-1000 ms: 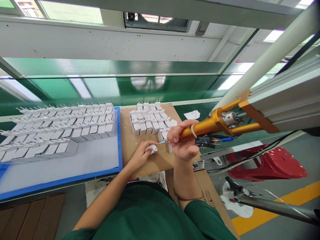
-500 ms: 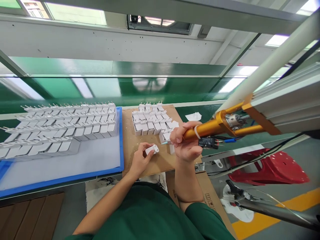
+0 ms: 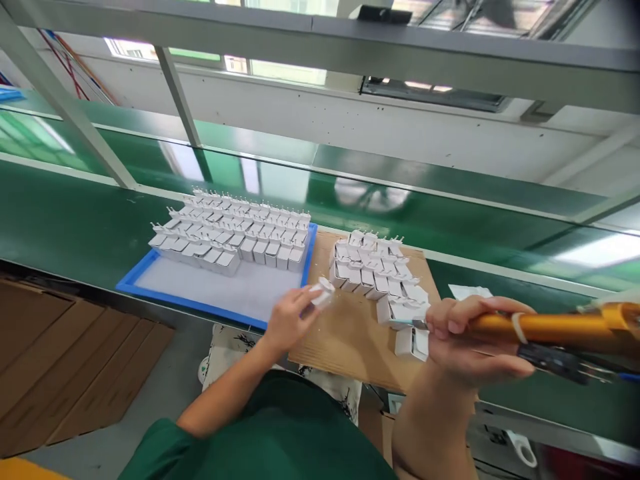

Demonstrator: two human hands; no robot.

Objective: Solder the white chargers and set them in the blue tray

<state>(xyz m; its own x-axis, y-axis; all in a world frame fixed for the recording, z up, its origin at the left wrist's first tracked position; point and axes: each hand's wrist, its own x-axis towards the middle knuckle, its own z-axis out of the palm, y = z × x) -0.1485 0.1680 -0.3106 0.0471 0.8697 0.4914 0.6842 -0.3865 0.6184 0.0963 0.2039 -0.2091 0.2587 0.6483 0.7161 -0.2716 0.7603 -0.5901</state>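
Observation:
Between the thumb and fingers of my left hand (image 3: 291, 319) is a white plug adapter (image 3: 324, 292), held just above the cardboard sheet (image 3: 345, 340). My right hand (image 3: 463, 333) is wrapped round an orange metal tool (image 3: 560, 331), cylindrical, with a thin pale-blue tip and a small black switch (image 3: 553, 362) underneath. Its tip points left, close to the white adapter housings (image 3: 407, 309) at the sheet's right side. Several rows of white adapters (image 3: 370, 263) stand on the sheet behind both hands, many with pins upward.
Left of the cardboard, a blue-rimmed tray (image 3: 200, 305) holds many rows of white adapters (image 3: 235, 227). A green bench surface (image 3: 65, 213) runs behind, with grey metal posts (image 3: 177, 97) rising from it. A crumpled white piece (image 3: 470, 292) lies beyond my right hand. Folded cardboard (image 3: 75, 360) sits at lower left.
The view has swung left, bringing more of the tray into sight. My left hand has moved the adapter away from the right hand, towards the tray. My right hand still grips the orange tool.

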